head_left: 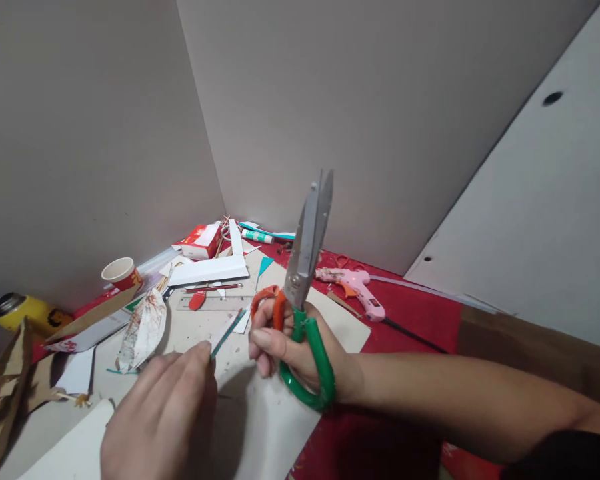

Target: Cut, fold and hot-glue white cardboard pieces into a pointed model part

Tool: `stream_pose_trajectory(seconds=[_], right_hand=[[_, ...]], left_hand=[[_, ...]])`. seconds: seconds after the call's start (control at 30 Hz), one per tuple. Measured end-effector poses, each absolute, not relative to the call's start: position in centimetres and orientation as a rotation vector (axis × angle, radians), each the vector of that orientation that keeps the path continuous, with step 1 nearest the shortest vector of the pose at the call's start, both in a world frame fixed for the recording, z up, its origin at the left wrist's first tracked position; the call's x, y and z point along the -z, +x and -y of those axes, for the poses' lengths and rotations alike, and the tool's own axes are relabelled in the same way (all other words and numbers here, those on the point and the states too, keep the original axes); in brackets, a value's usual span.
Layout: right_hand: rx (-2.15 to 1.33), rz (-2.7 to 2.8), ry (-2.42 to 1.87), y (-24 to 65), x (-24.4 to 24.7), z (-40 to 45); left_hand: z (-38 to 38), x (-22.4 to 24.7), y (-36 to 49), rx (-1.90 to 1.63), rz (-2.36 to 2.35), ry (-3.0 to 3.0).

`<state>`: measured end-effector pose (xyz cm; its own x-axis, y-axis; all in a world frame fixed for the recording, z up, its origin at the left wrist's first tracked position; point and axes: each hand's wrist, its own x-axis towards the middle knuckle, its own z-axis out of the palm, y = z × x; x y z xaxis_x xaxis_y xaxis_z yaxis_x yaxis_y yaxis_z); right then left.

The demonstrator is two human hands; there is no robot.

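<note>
My right hand [300, 347] grips a pair of scissors [305, 253] with its blades pointing up and only slightly apart. One handle loop is green, and orange loops show beside it at my fingers. On the left, my left hand [163, 413] is closed with its fingertips together on a thin teal-and-white strip [227, 335] that sticks out toward the scissors. The strip and the blades are apart. The fingers' inner side is hidden. Just beyond lie a clear ruler [220, 303], a pencil [215, 288] and small paper scraps.
A pink glue gun [357, 287] lies right on the red cloth [420, 313]. Left are a paper cup [120, 272], a yellow bottle [27, 317], crumpled paper [144, 330] and cardboard [3, 400]. Farther back are a red box [200, 241] and a glue tube [257, 237], before grey walls [330, 100].
</note>
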<state>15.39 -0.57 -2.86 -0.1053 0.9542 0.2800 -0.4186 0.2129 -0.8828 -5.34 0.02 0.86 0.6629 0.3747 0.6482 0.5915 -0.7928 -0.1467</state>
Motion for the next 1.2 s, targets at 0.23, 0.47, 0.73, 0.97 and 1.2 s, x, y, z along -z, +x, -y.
stream_pose_trajectory(seconds=[0.23, 0.47, 0.73, 0.97, 1.2], right_hand=[[-1.233, 1.005, -0.690, 14.8, 1.5, 0.9], [-1.272, 0.962, -0.779, 15.7, 1.2, -0.1], [-1.482, 1.170, -0.634, 17.0, -0.1, 0.4], [-1.504, 1.327, -0.710, 17.1, -0.1, 1.0], [-1.541, 1.346, -0.733, 16.9, 0.2, 0.5]], left_hand=[[1.3, -0.4, -3.4, 0.531, 0.561, -2.267], [0.6, -1.9, -2.1, 0.596, 0.558, -2.303], [-1.4, -6.1, -2.5, 0.962, 1.782, -3.383], [0.0, -5.0, -1.3, 1.071, 2.359, -3.559], [1.9, -3.8, -0.4, 1.648, 2.517, -3.170]])
